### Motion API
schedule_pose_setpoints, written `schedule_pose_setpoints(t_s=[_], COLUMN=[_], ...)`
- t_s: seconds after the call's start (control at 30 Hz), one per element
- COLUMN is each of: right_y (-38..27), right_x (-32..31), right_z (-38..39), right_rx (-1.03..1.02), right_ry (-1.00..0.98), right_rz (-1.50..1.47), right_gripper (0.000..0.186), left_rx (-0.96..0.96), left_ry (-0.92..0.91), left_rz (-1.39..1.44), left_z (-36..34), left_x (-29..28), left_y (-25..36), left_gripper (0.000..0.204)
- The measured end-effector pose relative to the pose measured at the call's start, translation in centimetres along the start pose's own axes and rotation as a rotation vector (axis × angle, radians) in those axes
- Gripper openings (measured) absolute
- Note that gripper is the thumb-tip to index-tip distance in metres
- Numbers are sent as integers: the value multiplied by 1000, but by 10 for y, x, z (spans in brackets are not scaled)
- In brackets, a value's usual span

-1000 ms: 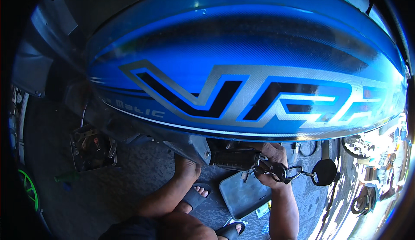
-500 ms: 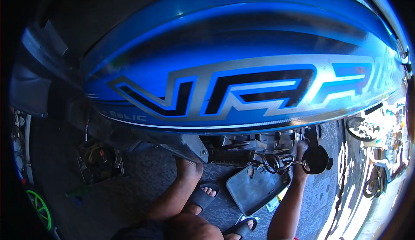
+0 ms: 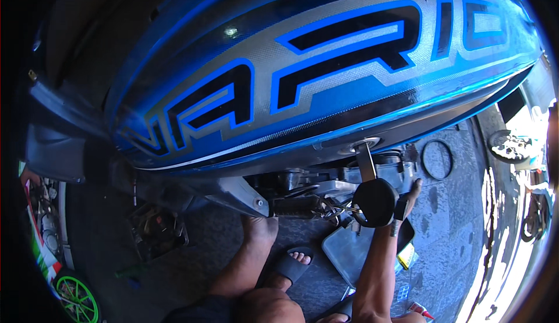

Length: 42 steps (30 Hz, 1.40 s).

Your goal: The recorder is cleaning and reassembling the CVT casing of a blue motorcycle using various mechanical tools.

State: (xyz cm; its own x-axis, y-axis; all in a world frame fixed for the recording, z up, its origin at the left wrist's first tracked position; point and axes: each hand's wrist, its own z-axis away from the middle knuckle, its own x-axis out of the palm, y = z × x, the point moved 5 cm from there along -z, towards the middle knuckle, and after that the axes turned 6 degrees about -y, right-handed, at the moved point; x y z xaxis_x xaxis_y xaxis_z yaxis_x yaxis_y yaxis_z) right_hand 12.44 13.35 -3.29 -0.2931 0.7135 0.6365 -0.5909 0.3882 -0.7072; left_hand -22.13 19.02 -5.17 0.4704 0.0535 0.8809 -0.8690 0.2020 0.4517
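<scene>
In the head view, the scooter engine (image 3: pixel 400 173) sits toward four o'clock. Your left hand (image 3: pixel 260 229), at six, meets the grey bracket (image 3: pixel 241 198); your right hand (image 3: pixel 413 197), at four, is beside the engine. I can't tell whether either grips.

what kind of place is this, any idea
Most likely a motorbike repair workshop, though I can't be sure: glossy blue bodywork with bare mechanical parts beneath it, a green-spoked wheel at the lower left, and a shallow grey tray set down by the person's feet.
</scene>
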Motion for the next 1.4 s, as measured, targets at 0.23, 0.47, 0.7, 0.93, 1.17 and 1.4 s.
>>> schedule_pose_setpoints(t_s=[0.23,0.47,0.7,0.93,1.17,1.4], right_y=[2,11,17,31,29,27], right_x=[23,26,8,11,11,10], right_z=[8,4,-12,-21,-24,-24], right_rx=[-190,-199,-278,-113,-187,-206], right_ry=[52,124,84,-157,-134,-108], right_rz=[293,304,344,-78,57,178], right_gripper=[58,55,58,59,58,62], left_rx=[-69,-53,-110,168,5,35], left_ry=[200,315,228,206,137,222], left_rz=[-71,-231,-464,-411,-336,-348], left_z=[-6,-15,-13,-20,-17,-15], left_x=[-10,-3,-2,-24,-16,-7], left_y=[16,37,31,48,50,49], left_gripper=[46,45,70,56,50,49])
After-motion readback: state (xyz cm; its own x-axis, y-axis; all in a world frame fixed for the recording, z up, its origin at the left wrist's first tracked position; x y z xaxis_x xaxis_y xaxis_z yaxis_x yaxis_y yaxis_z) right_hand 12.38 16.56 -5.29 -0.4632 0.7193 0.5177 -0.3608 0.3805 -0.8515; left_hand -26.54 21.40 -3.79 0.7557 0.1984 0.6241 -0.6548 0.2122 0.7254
